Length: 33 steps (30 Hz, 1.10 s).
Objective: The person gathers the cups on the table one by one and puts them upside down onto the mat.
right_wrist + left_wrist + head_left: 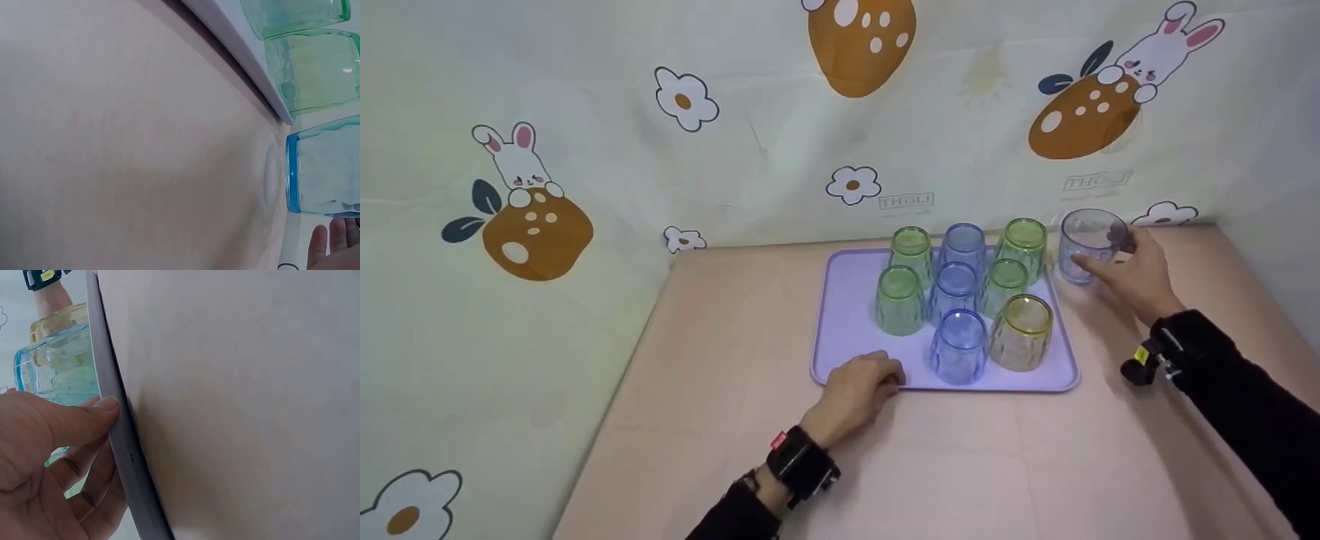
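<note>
Right wrist view cuts off most of the right hand (1136,271) — only fingertips show. It grips a blue cup (1089,244) standing on the table (960,465) just right of the tray (847,300), upright, mouth up. Left hand (859,390) pinches the tray's near rim, thumb on the edge. Eight cups fill the tray, mouths up. Backdrop print reads "THOLI" — faint.

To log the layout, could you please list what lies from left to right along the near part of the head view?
Left hand on the lilac plastic tray → near blue ribbed glass → yellow ribbed glass → right hand.
</note>
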### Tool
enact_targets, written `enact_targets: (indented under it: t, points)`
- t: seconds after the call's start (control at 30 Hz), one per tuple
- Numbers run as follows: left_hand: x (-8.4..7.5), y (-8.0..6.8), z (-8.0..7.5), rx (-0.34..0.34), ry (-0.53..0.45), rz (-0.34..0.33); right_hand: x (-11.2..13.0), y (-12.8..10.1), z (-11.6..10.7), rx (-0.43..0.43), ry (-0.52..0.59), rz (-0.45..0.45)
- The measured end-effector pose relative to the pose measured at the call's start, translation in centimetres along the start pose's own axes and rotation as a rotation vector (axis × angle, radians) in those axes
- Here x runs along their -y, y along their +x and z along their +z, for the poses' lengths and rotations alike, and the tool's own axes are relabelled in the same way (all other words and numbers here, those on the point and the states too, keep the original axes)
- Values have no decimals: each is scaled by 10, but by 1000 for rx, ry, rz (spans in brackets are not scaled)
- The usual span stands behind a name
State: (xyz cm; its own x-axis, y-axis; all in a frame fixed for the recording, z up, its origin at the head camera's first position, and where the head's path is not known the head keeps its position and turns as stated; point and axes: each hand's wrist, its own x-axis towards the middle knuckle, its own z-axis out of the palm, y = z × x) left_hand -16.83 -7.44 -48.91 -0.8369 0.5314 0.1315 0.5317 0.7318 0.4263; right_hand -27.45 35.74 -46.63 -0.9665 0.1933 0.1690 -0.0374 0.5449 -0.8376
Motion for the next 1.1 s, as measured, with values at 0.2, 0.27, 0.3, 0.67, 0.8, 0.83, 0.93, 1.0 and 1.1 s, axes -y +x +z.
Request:
enact_targets:
  t: [0.2,0.27,0.3,0.67,0.8,0.83,0.93,1.0,1.1]
  points:
    - [2,-1,-1,2,12,20,2,-2,0,-19,-22,-1]
    - [4,-2,-2,4,1,42,3,-2,1,-22,-19,-12]
    - [5,-2,-3,9,-8,54,3,-2,1,-25,-16,-17]
    - [31,-14,-37,127,25,2,15,-2,-12,-63,17,-19]
    - [43,-22,-43,111,44,-29,28,1,-16,-114,80,-59]
    - [45,-23,-43,107,43,-28,32,1,-16,-128,94,-76]
    - [48,-25,-43,94,38,-16,48,4,-14,-167,113,-166]
    - [49,-25,-42,86,47,-13,61,4,-10,-187,103,-245]
    - [48,-26,-42,67,54,-11,84,1,-2,-196,54,-405]
